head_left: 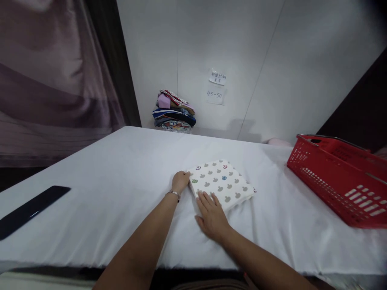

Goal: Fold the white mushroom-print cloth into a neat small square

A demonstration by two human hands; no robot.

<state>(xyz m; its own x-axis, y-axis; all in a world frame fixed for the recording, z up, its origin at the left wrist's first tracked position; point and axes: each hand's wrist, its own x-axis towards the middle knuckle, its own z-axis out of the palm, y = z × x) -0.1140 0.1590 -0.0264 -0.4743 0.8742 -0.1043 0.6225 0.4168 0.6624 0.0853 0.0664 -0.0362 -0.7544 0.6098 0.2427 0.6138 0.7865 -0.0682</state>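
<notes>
A folded white cloth with a grey mouse-head print [222, 183] lies on the white-covered table [121, 181], a little right of the middle. My left hand [180, 181], a bracelet on its wrist, is curled against the cloth's left corner. My right hand [211, 213] lies flat with fingers stretched out, its fingertips resting on the cloth's near edge.
A red plastic basket [338, 181] stands at the right edge of the table. A stack of folded coloured cloths [173, 112] sits at the back against the wall, below two paper notes [216, 86]. A flat black object [28, 209] lies near the left edge.
</notes>
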